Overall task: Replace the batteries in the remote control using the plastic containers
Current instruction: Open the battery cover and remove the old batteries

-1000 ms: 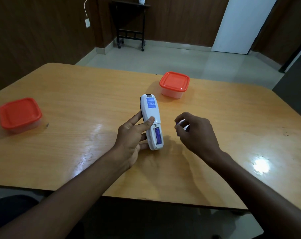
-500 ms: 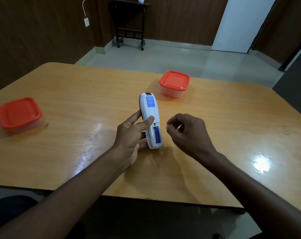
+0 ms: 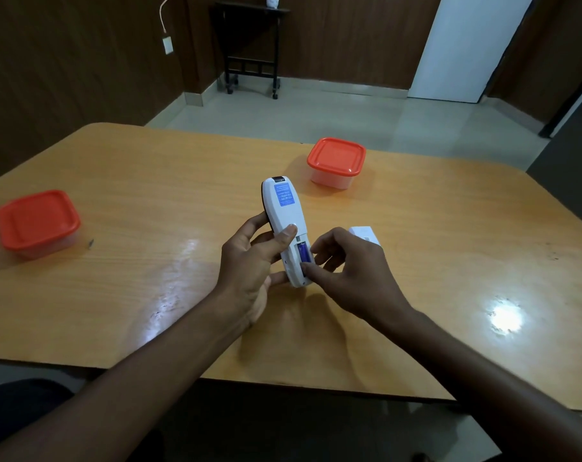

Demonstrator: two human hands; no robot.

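Note:
My left hand (image 3: 249,261) grips a white remote control (image 3: 284,215), held back side up above the middle of the table, with a blue label near its top. Its battery compartment is uncovered and a blue battery (image 3: 303,253) lies inside. The fingertips of my right hand (image 3: 349,271) touch the battery at the compartment. The white battery cover (image 3: 364,234) lies on the table just behind my right hand. One clear plastic container with an orange lid (image 3: 337,158) stands at the far side, and a second orange-lidded container (image 3: 37,220) stands at the left.
The wooden table (image 3: 449,261) has rounded corners and a near edge close to my body. Beyond it lie a tiled floor, a dark side table (image 3: 249,45) against the wall and a white door (image 3: 466,45).
My right hand has put the white battery cover down on the table and moved left to the remote's compartment, where its fingertips now touch the battery. My left hand has kept the remote steady.

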